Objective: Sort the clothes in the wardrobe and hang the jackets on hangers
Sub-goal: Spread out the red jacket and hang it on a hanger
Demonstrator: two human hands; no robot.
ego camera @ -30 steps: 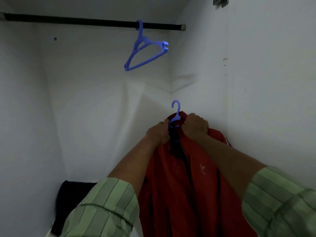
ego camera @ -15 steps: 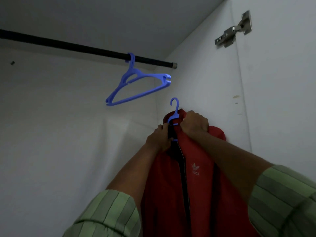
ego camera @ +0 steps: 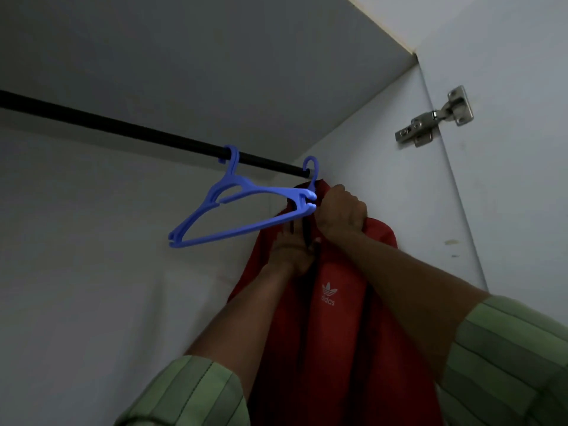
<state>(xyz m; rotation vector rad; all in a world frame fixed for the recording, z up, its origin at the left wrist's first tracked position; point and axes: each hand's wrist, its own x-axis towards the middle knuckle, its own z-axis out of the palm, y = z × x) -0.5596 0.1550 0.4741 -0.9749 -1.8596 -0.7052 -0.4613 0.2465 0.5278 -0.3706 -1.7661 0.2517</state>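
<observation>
A red jacket (ego camera: 335, 327) with a white logo hangs on a blue hanger whose hook (ego camera: 311, 167) sits at the right end of the black rail (ego camera: 123, 129). My right hand (ego camera: 341, 212) grips the jacket's collar just under that hook. My left hand (ego camera: 290, 253) holds the front of the jacket lower down, at the dark zip. A second, bare blue hanger (ego camera: 242, 207) hangs on the rail just to the left, tilted, its right end touching the jacket's collar.
White wardrobe walls close in at the back and right, with the ceiling panel just above the rail. A metal door hinge (ego camera: 433, 118) is fixed on the right wall. The rail's left stretch carries nothing.
Both hands lifted the jacket and its hanger up to the rail, and the hook now rests at the rail's right end. My view tilted upward; the dark clothes at the bottom left are out of sight.
</observation>
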